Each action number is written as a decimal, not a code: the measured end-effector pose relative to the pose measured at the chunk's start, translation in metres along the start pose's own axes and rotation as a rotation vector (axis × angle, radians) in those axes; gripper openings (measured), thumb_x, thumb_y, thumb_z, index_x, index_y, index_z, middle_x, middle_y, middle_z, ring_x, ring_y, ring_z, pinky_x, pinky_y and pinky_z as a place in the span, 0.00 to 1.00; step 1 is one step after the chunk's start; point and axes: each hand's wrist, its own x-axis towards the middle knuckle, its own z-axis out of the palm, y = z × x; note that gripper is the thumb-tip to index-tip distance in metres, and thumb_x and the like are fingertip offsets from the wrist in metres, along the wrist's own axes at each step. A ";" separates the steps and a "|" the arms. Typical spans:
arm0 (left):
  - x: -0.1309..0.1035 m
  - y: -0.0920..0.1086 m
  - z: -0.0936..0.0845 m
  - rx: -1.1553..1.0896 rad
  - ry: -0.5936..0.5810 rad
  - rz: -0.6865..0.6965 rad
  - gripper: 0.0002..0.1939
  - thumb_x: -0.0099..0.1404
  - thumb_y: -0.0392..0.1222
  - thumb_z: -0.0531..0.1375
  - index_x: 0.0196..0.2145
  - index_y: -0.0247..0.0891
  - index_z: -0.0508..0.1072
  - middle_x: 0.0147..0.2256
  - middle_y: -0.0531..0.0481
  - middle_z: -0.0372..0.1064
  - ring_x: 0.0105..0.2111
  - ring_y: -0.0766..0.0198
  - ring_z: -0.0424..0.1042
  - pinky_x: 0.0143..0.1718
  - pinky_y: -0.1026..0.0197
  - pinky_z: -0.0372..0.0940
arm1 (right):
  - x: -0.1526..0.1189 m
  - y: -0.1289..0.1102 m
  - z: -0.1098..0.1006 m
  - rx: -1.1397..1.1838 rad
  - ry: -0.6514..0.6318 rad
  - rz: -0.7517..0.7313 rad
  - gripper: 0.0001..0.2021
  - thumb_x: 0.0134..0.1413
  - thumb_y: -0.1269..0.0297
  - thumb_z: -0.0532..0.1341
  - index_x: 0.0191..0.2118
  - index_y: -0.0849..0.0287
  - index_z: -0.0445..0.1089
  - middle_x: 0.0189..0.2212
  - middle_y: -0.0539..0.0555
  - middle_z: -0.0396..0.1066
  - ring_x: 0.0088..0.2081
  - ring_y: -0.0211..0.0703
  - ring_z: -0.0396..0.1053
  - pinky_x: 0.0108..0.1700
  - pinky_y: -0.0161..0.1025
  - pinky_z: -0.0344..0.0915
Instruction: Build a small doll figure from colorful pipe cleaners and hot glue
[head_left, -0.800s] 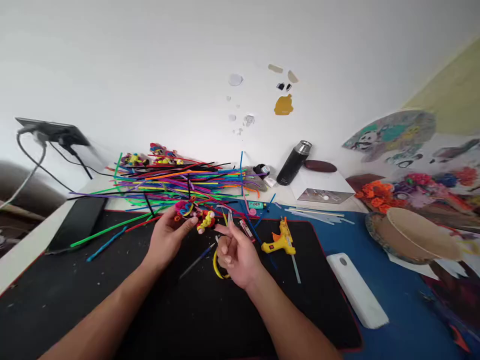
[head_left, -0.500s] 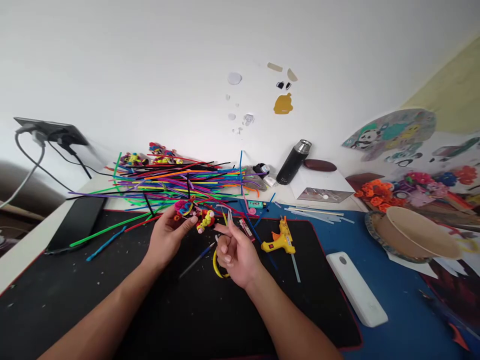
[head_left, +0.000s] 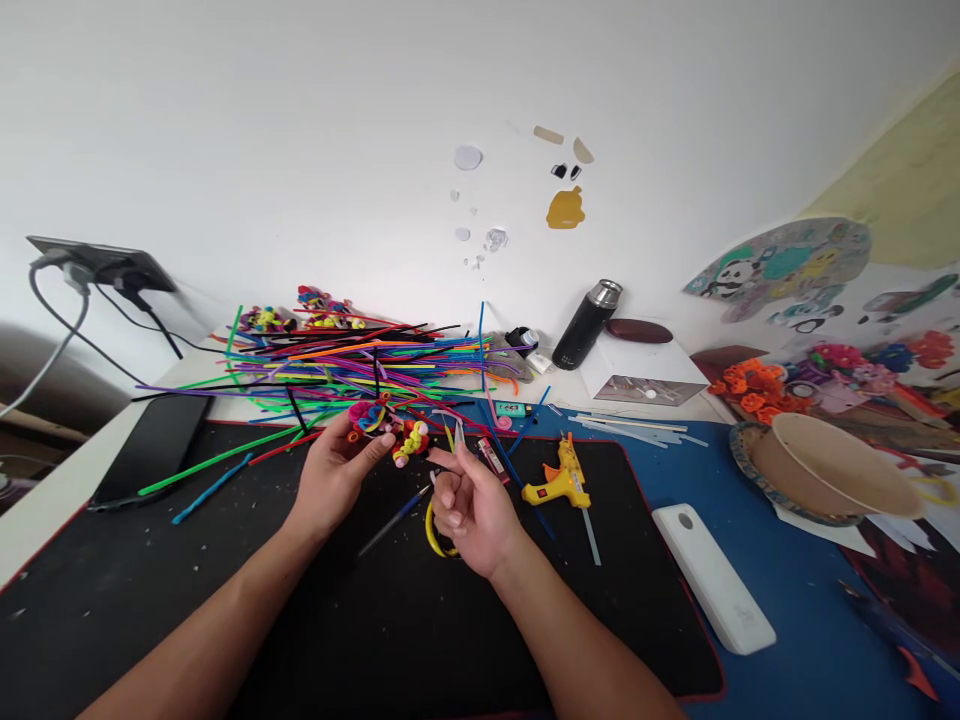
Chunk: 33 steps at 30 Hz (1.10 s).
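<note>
My left hand (head_left: 334,475) pinches a small figure of twisted, many-coloured pipe cleaners (head_left: 411,443) between thumb and fingers. Its near part is yellow and red with pale round ends; pink and blue coils lie behind, partly covered by the fingers. My right hand (head_left: 480,515) is just right of it, index finger stretched towards the figure, thumb raised and the other fingers curled. No held thing shows clearly in it. A pale strip (head_left: 460,430) stands at the thumb tip; whether they touch I cannot tell. Below lie a blue pen (head_left: 397,518) and a yellow ring (head_left: 433,530), partly hidden.
Loose pipe cleaners (head_left: 352,365) pile along the wall. A yellow glue gun (head_left: 561,483) lies on the black mat (head_left: 360,640), right of my right hand. Farther right are a white power bank (head_left: 712,580) and a bowl (head_left: 840,465). A black flask (head_left: 587,325) leans behind.
Both hands and the figure stay almost where they were. Only a very slight shift of the view shows.
</note>
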 end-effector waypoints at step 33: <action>0.000 0.002 0.000 0.027 -0.007 -0.006 0.26 0.56 0.58 0.78 0.44 0.40 0.80 0.41 0.44 0.81 0.42 0.50 0.80 0.47 0.52 0.76 | 0.000 0.001 0.000 -0.026 0.022 0.000 0.25 0.64 0.42 0.70 0.48 0.62 0.77 0.17 0.44 0.67 0.15 0.32 0.52 0.18 0.31 0.41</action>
